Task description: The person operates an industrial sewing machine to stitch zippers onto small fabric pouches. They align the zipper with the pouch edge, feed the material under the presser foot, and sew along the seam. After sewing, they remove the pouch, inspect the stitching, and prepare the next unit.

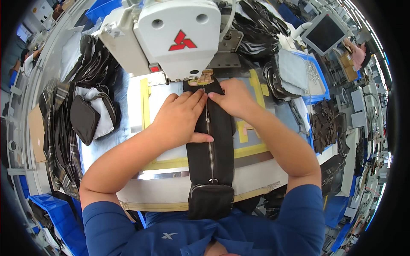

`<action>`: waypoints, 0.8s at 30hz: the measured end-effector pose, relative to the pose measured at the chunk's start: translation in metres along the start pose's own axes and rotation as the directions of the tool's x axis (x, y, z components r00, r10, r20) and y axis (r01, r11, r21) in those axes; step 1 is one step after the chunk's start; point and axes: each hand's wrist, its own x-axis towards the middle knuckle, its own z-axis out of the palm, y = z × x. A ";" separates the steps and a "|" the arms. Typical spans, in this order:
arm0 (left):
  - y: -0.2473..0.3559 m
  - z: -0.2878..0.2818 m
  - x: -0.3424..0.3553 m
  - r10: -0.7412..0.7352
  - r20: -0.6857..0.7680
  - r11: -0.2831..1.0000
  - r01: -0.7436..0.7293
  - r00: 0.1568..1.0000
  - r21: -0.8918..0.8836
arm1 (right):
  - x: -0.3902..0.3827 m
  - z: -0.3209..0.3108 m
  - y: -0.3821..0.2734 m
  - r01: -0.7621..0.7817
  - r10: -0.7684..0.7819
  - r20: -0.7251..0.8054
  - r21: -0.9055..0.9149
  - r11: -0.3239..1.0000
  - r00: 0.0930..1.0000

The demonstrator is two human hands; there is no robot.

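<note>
A long black fabric bag piece (pixel 197 160) with a metal zipper (pixel 211 155) down its middle lies lengthwise before me. Its far end reaches under the sewing machine head (pixel 179 36). The near end, a small zippered black pocket (pixel 211 201), hangs over the table's front edge. My left hand (pixel 177 117) rests on the piece with fingers stretched toward the machine, fingertips beside the zipper and thumb spread across it lower down. My right hand (pixel 232 99) grips the piece's right edge near the machine, thumb on top; some of its fingers are hidden.
Stacked black fabric pieces (pixel 92 64) stand left of the machine, beside a dark padded piece (pixel 84 119). Yellow tape (pixel 168 164) borders the work plate. Right are a blue bin (pixel 318 79), more dark pieces (pixel 326 126) and a screen (pixel 324 32). A blue crate (pixel 60 219) stands lower left.
</note>
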 end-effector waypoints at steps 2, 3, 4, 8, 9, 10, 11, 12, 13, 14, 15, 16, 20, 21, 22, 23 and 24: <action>-0.001 -0.003 0.002 -0.001 0.018 1.000 0.001 1.000 -0.019 | -0.002 0.002 -0.002 0.025 -0.032 -0.103 -0.067 0.997 0.994; -0.003 -0.003 0.002 -0.002 0.027 1.000 0.003 1.000 -0.028 | -0.006 0.004 -0.004 0.034 -0.050 -0.152 -0.101 0.994 0.987; -0.005 -0.002 0.001 0.023 -0.014 1.000 -0.024 1.000 -0.020 | -0.010 0.003 -0.004 0.156 -0.192 -0.224 -0.167 0.974 0.955; -0.010 0.005 0.007 0.090 -0.086 0.993 -0.096 0.992 -0.062 | -0.035 0.006 0.005 0.495 -0.540 -0.206 -0.234 0.837 0.816; -0.010 0.005 0.008 0.085 -0.078 0.992 -0.092 0.993 -0.091 | -0.037 0.010 0.006 0.558 -0.583 -0.147 -0.182 0.810 0.799; -0.011 0.004 0.010 0.083 -0.069 0.989 -0.091 0.994 -0.120 | -0.037 0.014 0.008 0.566 -0.593 -0.147 -0.190 0.802 0.791; -0.011 0.004 0.010 0.081 -0.062 0.985 -0.089 0.995 -0.146 | -0.037 0.018 0.009 0.574 -0.603 -0.147 -0.199 0.795 0.784; -0.012 0.003 0.010 0.074 -0.045 0.986 -0.080 0.996 -0.147 | -0.035 0.021 0.010 0.581 -0.612 -0.147 -0.208 0.787 0.777; -0.012 0.002 0.010 0.066 -0.036 0.986 -0.071 0.997 -0.151 | -0.034 0.018 0.011 0.572 -0.597 -0.108 -0.197 0.796 0.795; -0.012 0.001 0.010 0.058 -0.027 0.986 -0.061 0.998 -0.155 | -0.034 0.018 0.011 0.569 -0.591 -0.095 -0.186 0.801 0.801; -0.013 0.001 0.011 0.058 -0.014 0.986 -0.059 0.998 -0.159 | -0.035 0.019 0.012 0.567 -0.585 -0.081 -0.173 0.806 0.807; -0.012 0.001 0.012 0.054 -0.010 0.985 -0.055 0.998 -0.162 | -0.034 0.019 0.012 0.567 -0.582 -0.068 -0.162 0.808 0.810; -0.012 0.001 0.013 0.046 -0.002 0.983 -0.045 0.999 -0.176 | -0.031 0.007 0.011 0.604 -0.611 0.007 -0.159 0.781 0.792; -0.012 0.001 0.013 0.045 -0.003 0.983 -0.045 0.999 -0.180 | -0.030 0.005 0.012 0.608 -0.612 0.020 -0.143 0.781 0.790; -0.012 0.001 0.013 0.044 0.000 0.983 -0.043 0.999 -0.179 | -0.030 0.004 0.012 0.610 -0.612 0.029 -0.129 0.782 0.790; -0.011 0.001 0.013 0.042 0.003 0.983 -0.041 0.999 -0.177 | -0.029 0.005 0.013 0.613 -0.615 0.030 -0.126 0.780 0.788; -0.011 0.001 0.012 0.039 0.006 0.984 -0.038 0.999 -0.176 | -0.028 0.005 0.013 0.616 -0.617 0.031 -0.122 0.778 0.786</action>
